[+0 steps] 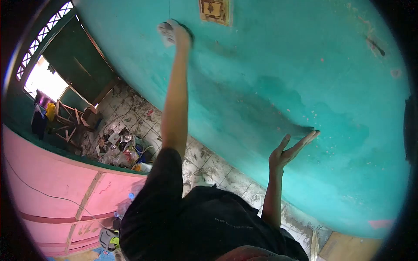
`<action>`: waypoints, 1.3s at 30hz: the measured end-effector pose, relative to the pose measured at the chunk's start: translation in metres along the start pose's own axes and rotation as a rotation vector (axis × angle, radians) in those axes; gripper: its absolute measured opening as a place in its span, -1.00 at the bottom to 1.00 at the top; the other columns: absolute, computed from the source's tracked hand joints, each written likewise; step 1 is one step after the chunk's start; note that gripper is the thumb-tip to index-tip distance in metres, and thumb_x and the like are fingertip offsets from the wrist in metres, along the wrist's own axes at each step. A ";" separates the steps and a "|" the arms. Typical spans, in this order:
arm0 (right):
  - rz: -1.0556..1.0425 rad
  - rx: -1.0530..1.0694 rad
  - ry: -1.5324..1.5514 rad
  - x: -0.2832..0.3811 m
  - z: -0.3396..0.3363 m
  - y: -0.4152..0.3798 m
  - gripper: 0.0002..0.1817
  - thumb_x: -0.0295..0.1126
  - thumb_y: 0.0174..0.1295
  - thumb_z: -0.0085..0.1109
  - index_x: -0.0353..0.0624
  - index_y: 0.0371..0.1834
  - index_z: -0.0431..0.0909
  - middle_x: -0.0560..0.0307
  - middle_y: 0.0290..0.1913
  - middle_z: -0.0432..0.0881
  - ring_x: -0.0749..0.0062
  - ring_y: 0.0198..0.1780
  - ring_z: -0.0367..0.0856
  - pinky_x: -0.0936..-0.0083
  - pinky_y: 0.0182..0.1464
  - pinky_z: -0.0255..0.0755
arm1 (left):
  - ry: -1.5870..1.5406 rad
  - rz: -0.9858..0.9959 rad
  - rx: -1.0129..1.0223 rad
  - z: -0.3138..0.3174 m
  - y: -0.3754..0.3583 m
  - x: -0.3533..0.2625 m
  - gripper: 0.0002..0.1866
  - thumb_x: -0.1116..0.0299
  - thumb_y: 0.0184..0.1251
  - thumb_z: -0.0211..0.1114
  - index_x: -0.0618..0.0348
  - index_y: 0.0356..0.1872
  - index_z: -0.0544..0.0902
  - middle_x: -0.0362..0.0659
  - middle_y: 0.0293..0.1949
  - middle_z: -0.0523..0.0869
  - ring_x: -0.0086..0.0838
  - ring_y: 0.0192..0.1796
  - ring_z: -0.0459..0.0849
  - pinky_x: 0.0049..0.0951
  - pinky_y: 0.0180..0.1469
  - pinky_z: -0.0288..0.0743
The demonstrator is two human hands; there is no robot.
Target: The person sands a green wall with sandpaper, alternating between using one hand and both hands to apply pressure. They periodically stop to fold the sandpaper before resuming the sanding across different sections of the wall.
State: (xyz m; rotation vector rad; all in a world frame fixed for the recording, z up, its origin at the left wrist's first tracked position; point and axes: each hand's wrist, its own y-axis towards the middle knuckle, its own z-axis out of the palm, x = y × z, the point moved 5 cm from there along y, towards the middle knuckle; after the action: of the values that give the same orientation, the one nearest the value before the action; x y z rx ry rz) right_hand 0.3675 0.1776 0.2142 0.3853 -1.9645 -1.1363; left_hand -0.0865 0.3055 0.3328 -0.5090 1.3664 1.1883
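Note:
Stretched high against the turquoise wall (261, 56), my left hand (177, 30) is closed around a pale, rag-like piece (167, 40) pressed to the paint. Blur hides the exact kind of this piece. Lower and to the right, my right hand (287, 153) has its fingers stretched out and its thumb apart. Its fingertips are right at the wall, and nothing is in it. Around those fingertips the wall carries darker, damp-looking patches (278, 93) and many small pale specks.
A switch plate (213, 8) sits high on the wall. Left, a pink partition (56, 165) stands beside a dirty tiled floor (213, 169). Beyond it are a rubbish heap (124, 150), broken wooden furniture (69, 119) and a dark door (78, 61). A board (348, 250) leans low at right.

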 end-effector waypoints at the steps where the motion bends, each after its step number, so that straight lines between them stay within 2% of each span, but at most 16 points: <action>1: 0.002 0.001 0.001 0.000 0.000 -0.001 -0.25 -0.25 0.57 -0.10 -0.23 0.67 -0.24 -0.32 0.67 -0.33 -0.24 0.67 -0.38 -0.23 0.58 -0.41 | -0.006 -0.172 0.032 -0.004 0.007 -0.008 -0.14 -0.12 0.63 -0.22 0.30 0.61 -0.30 0.07 0.66 -0.34 -0.12 0.68 -0.36 -0.12 0.64 -0.36; 2: -0.007 -0.009 0.007 -0.001 0.004 0.002 -0.25 -0.24 0.57 -0.10 -0.23 0.66 -0.23 -0.32 0.67 -0.33 -0.24 0.67 -0.40 -0.24 0.57 -0.41 | -0.006 -0.162 0.039 0.004 -0.005 0.000 -0.14 -0.12 0.63 -0.22 0.30 0.61 -0.30 0.07 0.66 -0.34 -0.12 0.68 -0.36 -0.12 0.64 -0.36; 4: 0.018 -0.020 -0.018 -0.002 0.011 0.002 -0.25 -0.24 0.58 -0.11 -0.24 0.66 -0.24 -0.32 0.67 -0.34 -0.24 0.67 -0.42 -0.26 0.56 -0.43 | 0.034 0.309 0.024 0.028 -0.077 0.008 -0.17 -0.07 0.64 -0.23 0.30 0.61 -0.30 0.06 0.65 -0.38 -0.09 0.68 -0.40 -0.06 0.63 -0.37; 6: 0.041 -0.018 -0.046 -0.004 0.017 0.002 -0.24 -0.23 0.58 -0.12 -0.25 0.66 -0.25 -0.32 0.67 -0.35 -0.24 0.67 -0.44 -0.28 0.56 -0.45 | 0.439 -0.003 0.221 0.062 -0.181 -0.014 -0.21 0.01 0.64 -0.25 0.31 0.61 -0.30 0.07 0.66 -0.36 -0.07 0.68 -0.40 0.01 0.61 -0.39; 8: 0.082 -0.005 -0.078 -0.009 0.018 0.001 -0.23 -0.21 0.58 -0.13 -0.25 0.66 -0.27 -0.32 0.67 -0.37 -0.24 0.67 -0.48 -0.30 0.54 -0.51 | 0.320 0.108 0.195 0.061 -0.205 -0.025 -0.23 0.06 0.64 -0.25 0.31 0.61 -0.30 0.07 0.66 -0.36 -0.08 0.68 -0.39 0.02 0.61 -0.40; 11: 0.049 0.022 -0.080 -0.020 0.017 -0.005 -0.22 -0.30 0.54 -0.09 -0.32 0.65 -0.27 -0.41 0.65 -0.36 -0.31 0.66 -0.46 -0.29 0.55 -0.54 | 0.259 0.445 0.024 0.051 -0.134 -0.016 -0.22 0.01 0.65 -0.27 0.34 0.60 -0.29 0.08 0.65 -0.35 -0.10 0.68 -0.35 -0.03 0.63 -0.46; 13: 0.075 0.037 -0.053 -0.016 0.012 -0.008 -0.22 -0.24 0.56 -0.11 -0.28 0.66 -0.27 -0.34 0.66 -0.38 -0.25 0.67 -0.48 -0.28 0.55 -0.55 | 0.000 0.137 -0.008 0.016 -0.037 -0.002 -0.18 -0.09 0.65 -0.26 0.35 0.60 -0.26 0.09 0.65 -0.31 -0.09 0.68 -0.31 -0.05 0.64 -0.42; 15: 0.087 0.037 -0.019 -0.012 0.012 -0.008 -0.22 -0.17 0.58 -0.12 -0.24 0.67 -0.27 -0.27 0.68 -0.39 -0.19 0.67 -0.50 -0.27 0.55 -0.55 | 0.025 0.159 -0.034 0.007 -0.015 -0.005 -0.15 -0.13 0.64 -0.25 0.36 0.60 -0.25 0.11 0.65 -0.29 -0.08 0.68 -0.30 -0.05 0.64 -0.41; 18: 0.072 0.015 -0.010 -0.006 0.018 -0.005 -0.22 -0.18 0.58 -0.12 -0.23 0.67 -0.26 -0.25 0.68 -0.38 -0.16 0.68 -0.49 -0.25 0.56 -0.54 | 0.055 0.465 0.028 0.026 -0.087 0.006 -0.16 -0.12 0.65 -0.26 0.37 0.60 -0.26 0.13 0.65 -0.30 -0.09 0.68 -0.30 -0.03 0.63 -0.42; 20: 0.090 -0.012 -0.033 -0.007 0.019 -0.007 -0.23 -0.18 0.58 -0.12 -0.21 0.67 -0.25 -0.25 0.68 -0.37 -0.15 0.68 -0.48 -0.24 0.57 -0.53 | 0.645 0.418 0.153 0.081 -0.161 0.065 -0.18 -0.08 0.67 -0.27 0.36 0.60 -0.28 0.12 0.65 -0.33 -0.12 0.68 -0.35 0.00 0.63 -0.45; 23: 0.049 -0.007 -0.011 -0.013 0.020 -0.009 -0.24 -0.17 0.57 -0.11 -0.19 0.67 -0.23 -0.24 0.68 -0.38 -0.15 0.68 -0.47 -0.25 0.57 -0.52 | 0.220 0.496 0.069 0.034 -0.136 0.008 -0.21 -0.05 0.68 -0.30 0.34 0.60 -0.30 0.09 0.65 -0.38 -0.13 0.68 -0.38 0.03 0.62 -0.45; 25: 0.045 0.013 -0.008 -0.014 0.015 -0.007 -0.24 -0.17 0.57 -0.11 -0.19 0.67 -0.23 -0.24 0.68 -0.39 -0.15 0.68 -0.47 -0.25 0.57 -0.52 | 0.111 0.311 0.030 0.006 -0.045 -0.004 -0.21 -0.05 0.68 -0.31 0.32 0.60 -0.31 0.07 0.65 -0.40 -0.14 0.68 -0.41 0.03 0.62 -0.49; 28: 0.050 0.014 0.004 -0.010 0.015 -0.010 -0.24 -0.18 0.57 -0.10 -0.19 0.67 -0.22 -0.23 0.68 -0.40 -0.16 0.68 -0.47 -0.24 0.57 -0.51 | 0.095 0.326 0.061 0.010 -0.055 -0.014 -0.21 -0.05 0.68 -0.32 0.32 0.60 -0.32 0.07 0.65 -0.42 -0.14 0.68 -0.43 0.03 0.61 -0.51; 31: 0.050 -0.021 -0.018 -0.011 0.024 -0.009 -0.25 -0.21 0.57 -0.10 -0.19 0.67 -0.22 -0.23 0.68 -0.39 -0.19 0.68 -0.47 -0.23 0.58 -0.49 | 0.274 0.172 0.293 0.035 -0.178 -0.023 -0.24 -0.01 0.69 -0.34 0.33 0.60 -0.31 0.10 0.65 -0.40 -0.09 0.68 -0.42 0.00 0.62 -0.50; 34: 0.040 -0.022 -0.034 -0.007 0.022 -0.008 -0.25 -0.24 0.57 -0.09 -0.19 0.67 -0.20 -0.23 0.68 -0.38 -0.21 0.67 -0.47 -0.22 0.58 -0.48 | -0.032 0.560 0.174 0.022 -0.131 0.011 -0.27 0.07 0.70 -0.30 0.35 0.60 -0.29 0.12 0.64 -0.38 -0.06 0.68 -0.41 -0.06 0.63 -0.48; 39: 0.035 -0.001 0.034 0.001 0.025 -0.012 -0.27 -0.26 0.56 -0.09 -0.19 0.67 -0.18 -0.22 0.68 -0.39 -0.21 0.67 -0.47 -0.21 0.58 -0.50 | 0.055 0.477 0.233 0.008 -0.126 0.004 -0.30 0.15 0.70 -0.26 0.35 0.60 -0.27 0.12 0.65 -0.35 -0.09 0.68 -0.40 -0.10 0.63 -0.49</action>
State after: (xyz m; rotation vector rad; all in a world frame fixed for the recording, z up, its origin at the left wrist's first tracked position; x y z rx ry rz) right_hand 0.3464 0.1849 0.1980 0.3659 -1.9337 -1.1016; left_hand 0.0244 0.2659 0.2878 -0.0456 1.7061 1.3746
